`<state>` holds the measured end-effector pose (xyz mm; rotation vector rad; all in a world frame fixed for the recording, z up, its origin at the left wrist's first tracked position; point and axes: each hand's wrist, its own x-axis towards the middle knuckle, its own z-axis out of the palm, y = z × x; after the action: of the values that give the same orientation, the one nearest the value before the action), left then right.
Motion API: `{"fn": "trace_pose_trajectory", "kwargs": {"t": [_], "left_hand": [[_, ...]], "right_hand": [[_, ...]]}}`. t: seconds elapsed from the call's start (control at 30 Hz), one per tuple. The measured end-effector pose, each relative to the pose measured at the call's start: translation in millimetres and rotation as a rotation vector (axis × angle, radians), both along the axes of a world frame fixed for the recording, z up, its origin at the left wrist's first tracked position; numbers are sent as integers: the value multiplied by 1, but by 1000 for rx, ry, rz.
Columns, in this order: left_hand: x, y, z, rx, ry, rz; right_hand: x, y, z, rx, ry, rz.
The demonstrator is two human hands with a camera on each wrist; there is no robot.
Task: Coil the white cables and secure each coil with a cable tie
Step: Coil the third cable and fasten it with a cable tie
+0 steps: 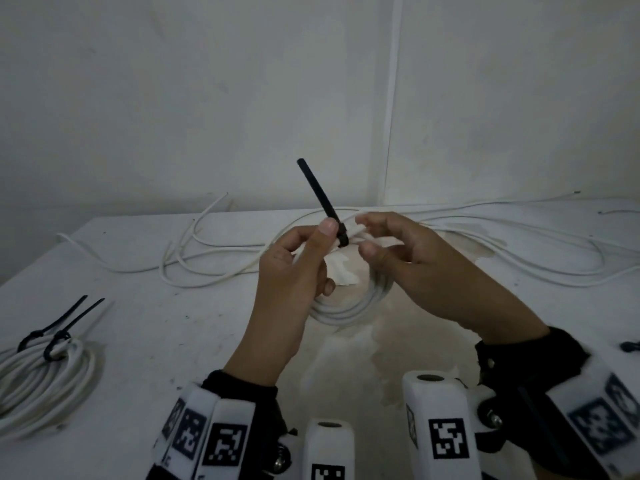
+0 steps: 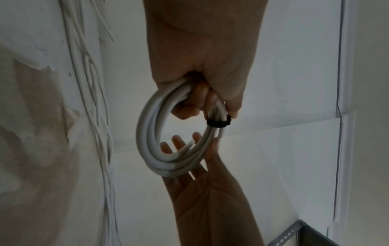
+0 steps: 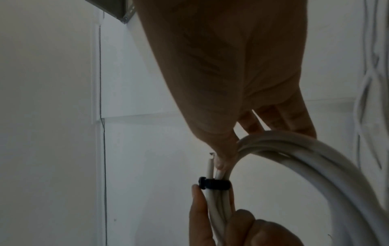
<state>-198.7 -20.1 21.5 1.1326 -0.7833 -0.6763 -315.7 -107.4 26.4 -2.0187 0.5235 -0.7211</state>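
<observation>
Over a white surface (image 1: 173, 341), left hand (image 1: 294, 271) and right hand (image 1: 433, 271) pinched the coiled white cable (image 1: 346, 313); its black plastic tie (image 1: 321, 199) pointed upper left.

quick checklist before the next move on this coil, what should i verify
1. Cable tie wraps the strands of the coil: ok.
2. Tail threaded through the tie's head, sticking up: ok.
3. Cable ends caught under the tie: ok, both poke out past it.
4. Left hand grips the coil beside the tie: ok.
5. Right hand on the tail for a likely tightening pull: not ok, it pinches the coil.
6. Tie fully tight: cannot tell.
</observation>
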Motion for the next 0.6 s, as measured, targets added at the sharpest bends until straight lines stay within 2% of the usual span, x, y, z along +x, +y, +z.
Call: {"fn": "trace_pose_trajectory", "kwargs": {"t": [0.07,0.13,0.27,0.33,0.5,0.6], "left_hand": [[3,-1,0,-17,39,-8],[5,-2,-1,-20,8,-13],[10,-2,-8,2,-319,5],[14,-1,-10,39,-426,-41],[21,1,-10,81,-412,-200],[21,3,-8,40,-445,-150]], "right_hand": [[1,1,2,38,-47,0],[2,3,5,59,-98,11],[0,2,8,10,-190,-39],[-1,-2,7,-32,-193,-87],[-2,-6,4,-34,-165,-158],[0,-6,3,48,-203,-179]]}}
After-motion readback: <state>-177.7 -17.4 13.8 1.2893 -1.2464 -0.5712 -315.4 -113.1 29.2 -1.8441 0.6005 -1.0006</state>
